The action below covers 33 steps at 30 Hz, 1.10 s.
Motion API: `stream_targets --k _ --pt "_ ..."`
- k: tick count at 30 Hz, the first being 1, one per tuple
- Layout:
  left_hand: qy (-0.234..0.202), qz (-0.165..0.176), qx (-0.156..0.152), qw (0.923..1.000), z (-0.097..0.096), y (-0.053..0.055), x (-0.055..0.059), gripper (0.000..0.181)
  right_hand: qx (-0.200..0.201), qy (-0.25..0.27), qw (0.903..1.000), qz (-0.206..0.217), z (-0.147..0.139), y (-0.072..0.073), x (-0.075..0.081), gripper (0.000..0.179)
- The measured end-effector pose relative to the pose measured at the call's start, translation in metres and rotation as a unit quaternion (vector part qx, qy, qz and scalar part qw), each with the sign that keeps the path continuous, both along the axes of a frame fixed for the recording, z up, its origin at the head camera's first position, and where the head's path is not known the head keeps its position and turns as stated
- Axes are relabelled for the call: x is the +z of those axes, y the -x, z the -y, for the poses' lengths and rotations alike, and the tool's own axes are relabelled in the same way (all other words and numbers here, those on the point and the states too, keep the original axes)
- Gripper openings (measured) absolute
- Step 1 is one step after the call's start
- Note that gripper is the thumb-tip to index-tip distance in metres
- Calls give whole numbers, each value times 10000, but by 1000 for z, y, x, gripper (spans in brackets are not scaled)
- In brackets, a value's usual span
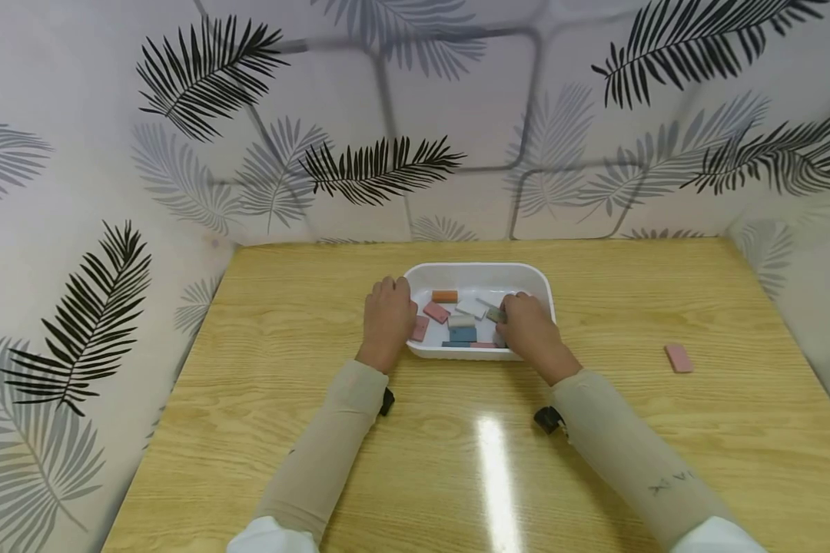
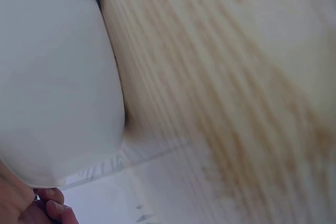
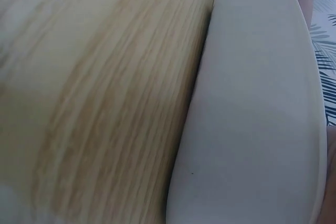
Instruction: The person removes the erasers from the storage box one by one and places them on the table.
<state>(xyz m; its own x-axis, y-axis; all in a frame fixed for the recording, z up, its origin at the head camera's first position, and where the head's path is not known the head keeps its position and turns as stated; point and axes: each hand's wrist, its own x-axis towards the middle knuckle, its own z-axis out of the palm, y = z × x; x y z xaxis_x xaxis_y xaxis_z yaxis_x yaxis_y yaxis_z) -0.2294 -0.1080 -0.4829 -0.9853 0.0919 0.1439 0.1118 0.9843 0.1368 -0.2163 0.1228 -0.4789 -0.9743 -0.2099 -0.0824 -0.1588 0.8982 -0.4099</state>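
A white plastic tray (image 1: 480, 354) holds several small rectangular blocks, among them an orange block (image 1: 445, 296), a pink block (image 1: 436, 311) and a blue block (image 1: 463, 335). My left hand (image 1: 387, 319) grips the tray's left end; its curled fingers (image 2: 55, 209) show at the rim in the left wrist view. Reaching over the right side, my right hand (image 1: 531, 332) has its thumb and fingertips on the end of a grey-green block (image 1: 496, 315) among the others. In the right wrist view the tray's outer wall (image 3: 252, 108) hides most of that hand.
A single pink block (image 1: 679, 358) lies on the wooden table (image 1: 615, 299), right of the tray. Walls with a leaf pattern (image 1: 387, 169) stand behind and to the sides of the table. A bright light reflection crosses the tabletop in front.
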Motion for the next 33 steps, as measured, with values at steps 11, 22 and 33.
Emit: stream_targets --k 11,22,33 --pt "-61 -33 -26 10000 0 -1 2 23 -195 215 9994 183 1 2 -1 25" --pt "-26 -5 33 10000 -1 -1 1 22 -288 756 9965 -208 1 1 -3 30" --pt "48 -225 -17 9997 -1 0 -2 20 -118 1681 9809 -972 -9 -25 31 26"
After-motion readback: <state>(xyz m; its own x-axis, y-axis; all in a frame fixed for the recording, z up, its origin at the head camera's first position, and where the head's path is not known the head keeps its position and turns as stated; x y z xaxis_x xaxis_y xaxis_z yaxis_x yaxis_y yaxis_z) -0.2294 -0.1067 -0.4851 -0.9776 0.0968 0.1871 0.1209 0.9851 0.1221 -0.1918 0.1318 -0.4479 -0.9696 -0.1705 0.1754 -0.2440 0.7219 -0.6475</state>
